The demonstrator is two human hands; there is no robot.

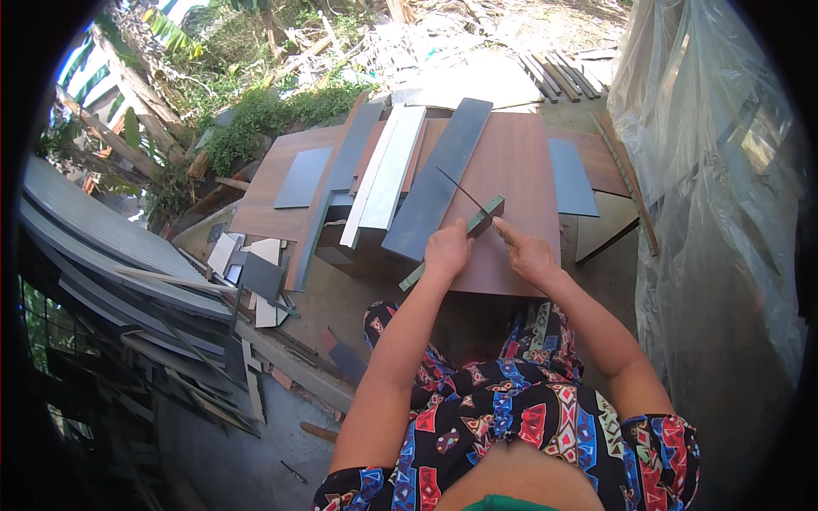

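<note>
Left hand point(449, 249) around strip point(477, 222) (green), ends protruding.

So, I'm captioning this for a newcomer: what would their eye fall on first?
Probably the boldly patterned red, blue and black clothing at the bottom, then the long whitish board at upper middle. Just right of centre, the left hand grips a narrow green strip, with the right hand by its far end. A translucent plastic sheet hangs down the right side.
</note>
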